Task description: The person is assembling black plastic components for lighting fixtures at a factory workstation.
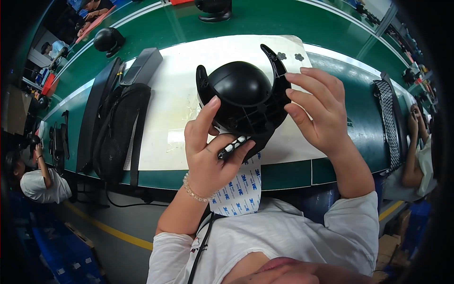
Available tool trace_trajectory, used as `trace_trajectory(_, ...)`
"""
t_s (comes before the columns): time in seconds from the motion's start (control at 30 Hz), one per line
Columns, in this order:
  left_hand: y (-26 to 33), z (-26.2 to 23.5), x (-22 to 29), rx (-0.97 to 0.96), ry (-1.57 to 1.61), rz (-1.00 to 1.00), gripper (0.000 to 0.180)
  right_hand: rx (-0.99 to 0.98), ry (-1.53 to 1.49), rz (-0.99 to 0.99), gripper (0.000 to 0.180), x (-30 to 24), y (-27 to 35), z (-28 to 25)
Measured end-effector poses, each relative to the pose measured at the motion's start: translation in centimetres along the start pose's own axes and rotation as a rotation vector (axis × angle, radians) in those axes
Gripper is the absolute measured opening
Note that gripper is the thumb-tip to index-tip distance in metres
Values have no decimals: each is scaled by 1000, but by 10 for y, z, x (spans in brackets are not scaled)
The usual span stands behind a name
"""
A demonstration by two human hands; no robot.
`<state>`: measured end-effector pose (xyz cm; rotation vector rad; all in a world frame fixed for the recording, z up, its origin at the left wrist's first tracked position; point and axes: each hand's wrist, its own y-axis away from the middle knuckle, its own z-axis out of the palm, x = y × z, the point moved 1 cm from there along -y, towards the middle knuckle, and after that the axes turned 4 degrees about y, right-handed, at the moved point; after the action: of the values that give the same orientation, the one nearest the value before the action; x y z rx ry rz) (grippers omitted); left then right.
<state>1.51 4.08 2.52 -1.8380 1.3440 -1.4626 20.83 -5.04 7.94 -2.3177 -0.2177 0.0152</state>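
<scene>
Pinching a patterned piece between thumb and fingers, the left hand also seemed to brace the black housing above the white mat! Over went the right hand, fingers wide, tips at a horn, pressure impossible to tell. A slack hold could have let that round housing twist and scuff its gloss! Beyond stretched the green bench, with co-workers either side.
</scene>
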Motion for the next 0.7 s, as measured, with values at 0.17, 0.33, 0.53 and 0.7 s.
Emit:
trace_trajectory(0.17, 1, -4, -1, -30, 8, -20, 22, 35, -111, 69, 15, 6, 0, -5)
trace_trajectory(0.33, 1, -5, 1, -44, 44, -7, 22, 50, -153, 15, 15, 12, 7, 7)
trace_trajectory(0.53, 6, -8, -3, -5, 206, -10, 24, 139, -222, -72, 19, 5, 5, 1)
trace_trajectory(0.7, 8, -11, 1, -36, 136, 97, 33, 87, -691, -94, 34, -21, 12, 4)
